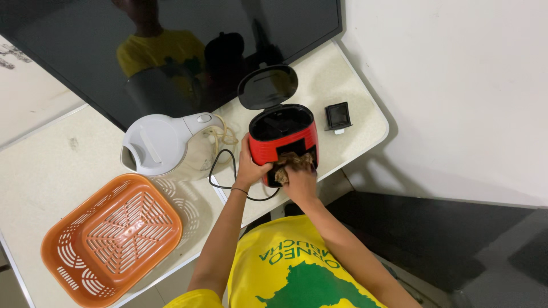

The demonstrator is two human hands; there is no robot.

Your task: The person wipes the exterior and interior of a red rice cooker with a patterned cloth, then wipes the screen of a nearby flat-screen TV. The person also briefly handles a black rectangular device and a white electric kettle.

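The left hand point(251, 170) has its grip closed around the lower left side of a red and black cooker point(283, 140), which looks meant to brace it, while the right hand point(299, 181) has its grip pressed shut on a brown patterned cloth point(294, 161) held flat against the cooker's front face. The cooker stands upright near the desk point(51, 171) edge, its black lid point(268, 86) swung open and tilted back toward 12 o'clock, so the dark inside shows. A black cord point(220, 171) loops off from it toward 9 o'clock. Further at 9 o'clock lies a white kettle point(162, 140), and toward 8 o'clock an orange slotted basket point(111, 236). At 2 o'clock a small black square part point(338, 116) rests alone. A big dark screen point(171, 40) fills the back, from 10 to 12 o'clock. No labels are readable on the cooker.
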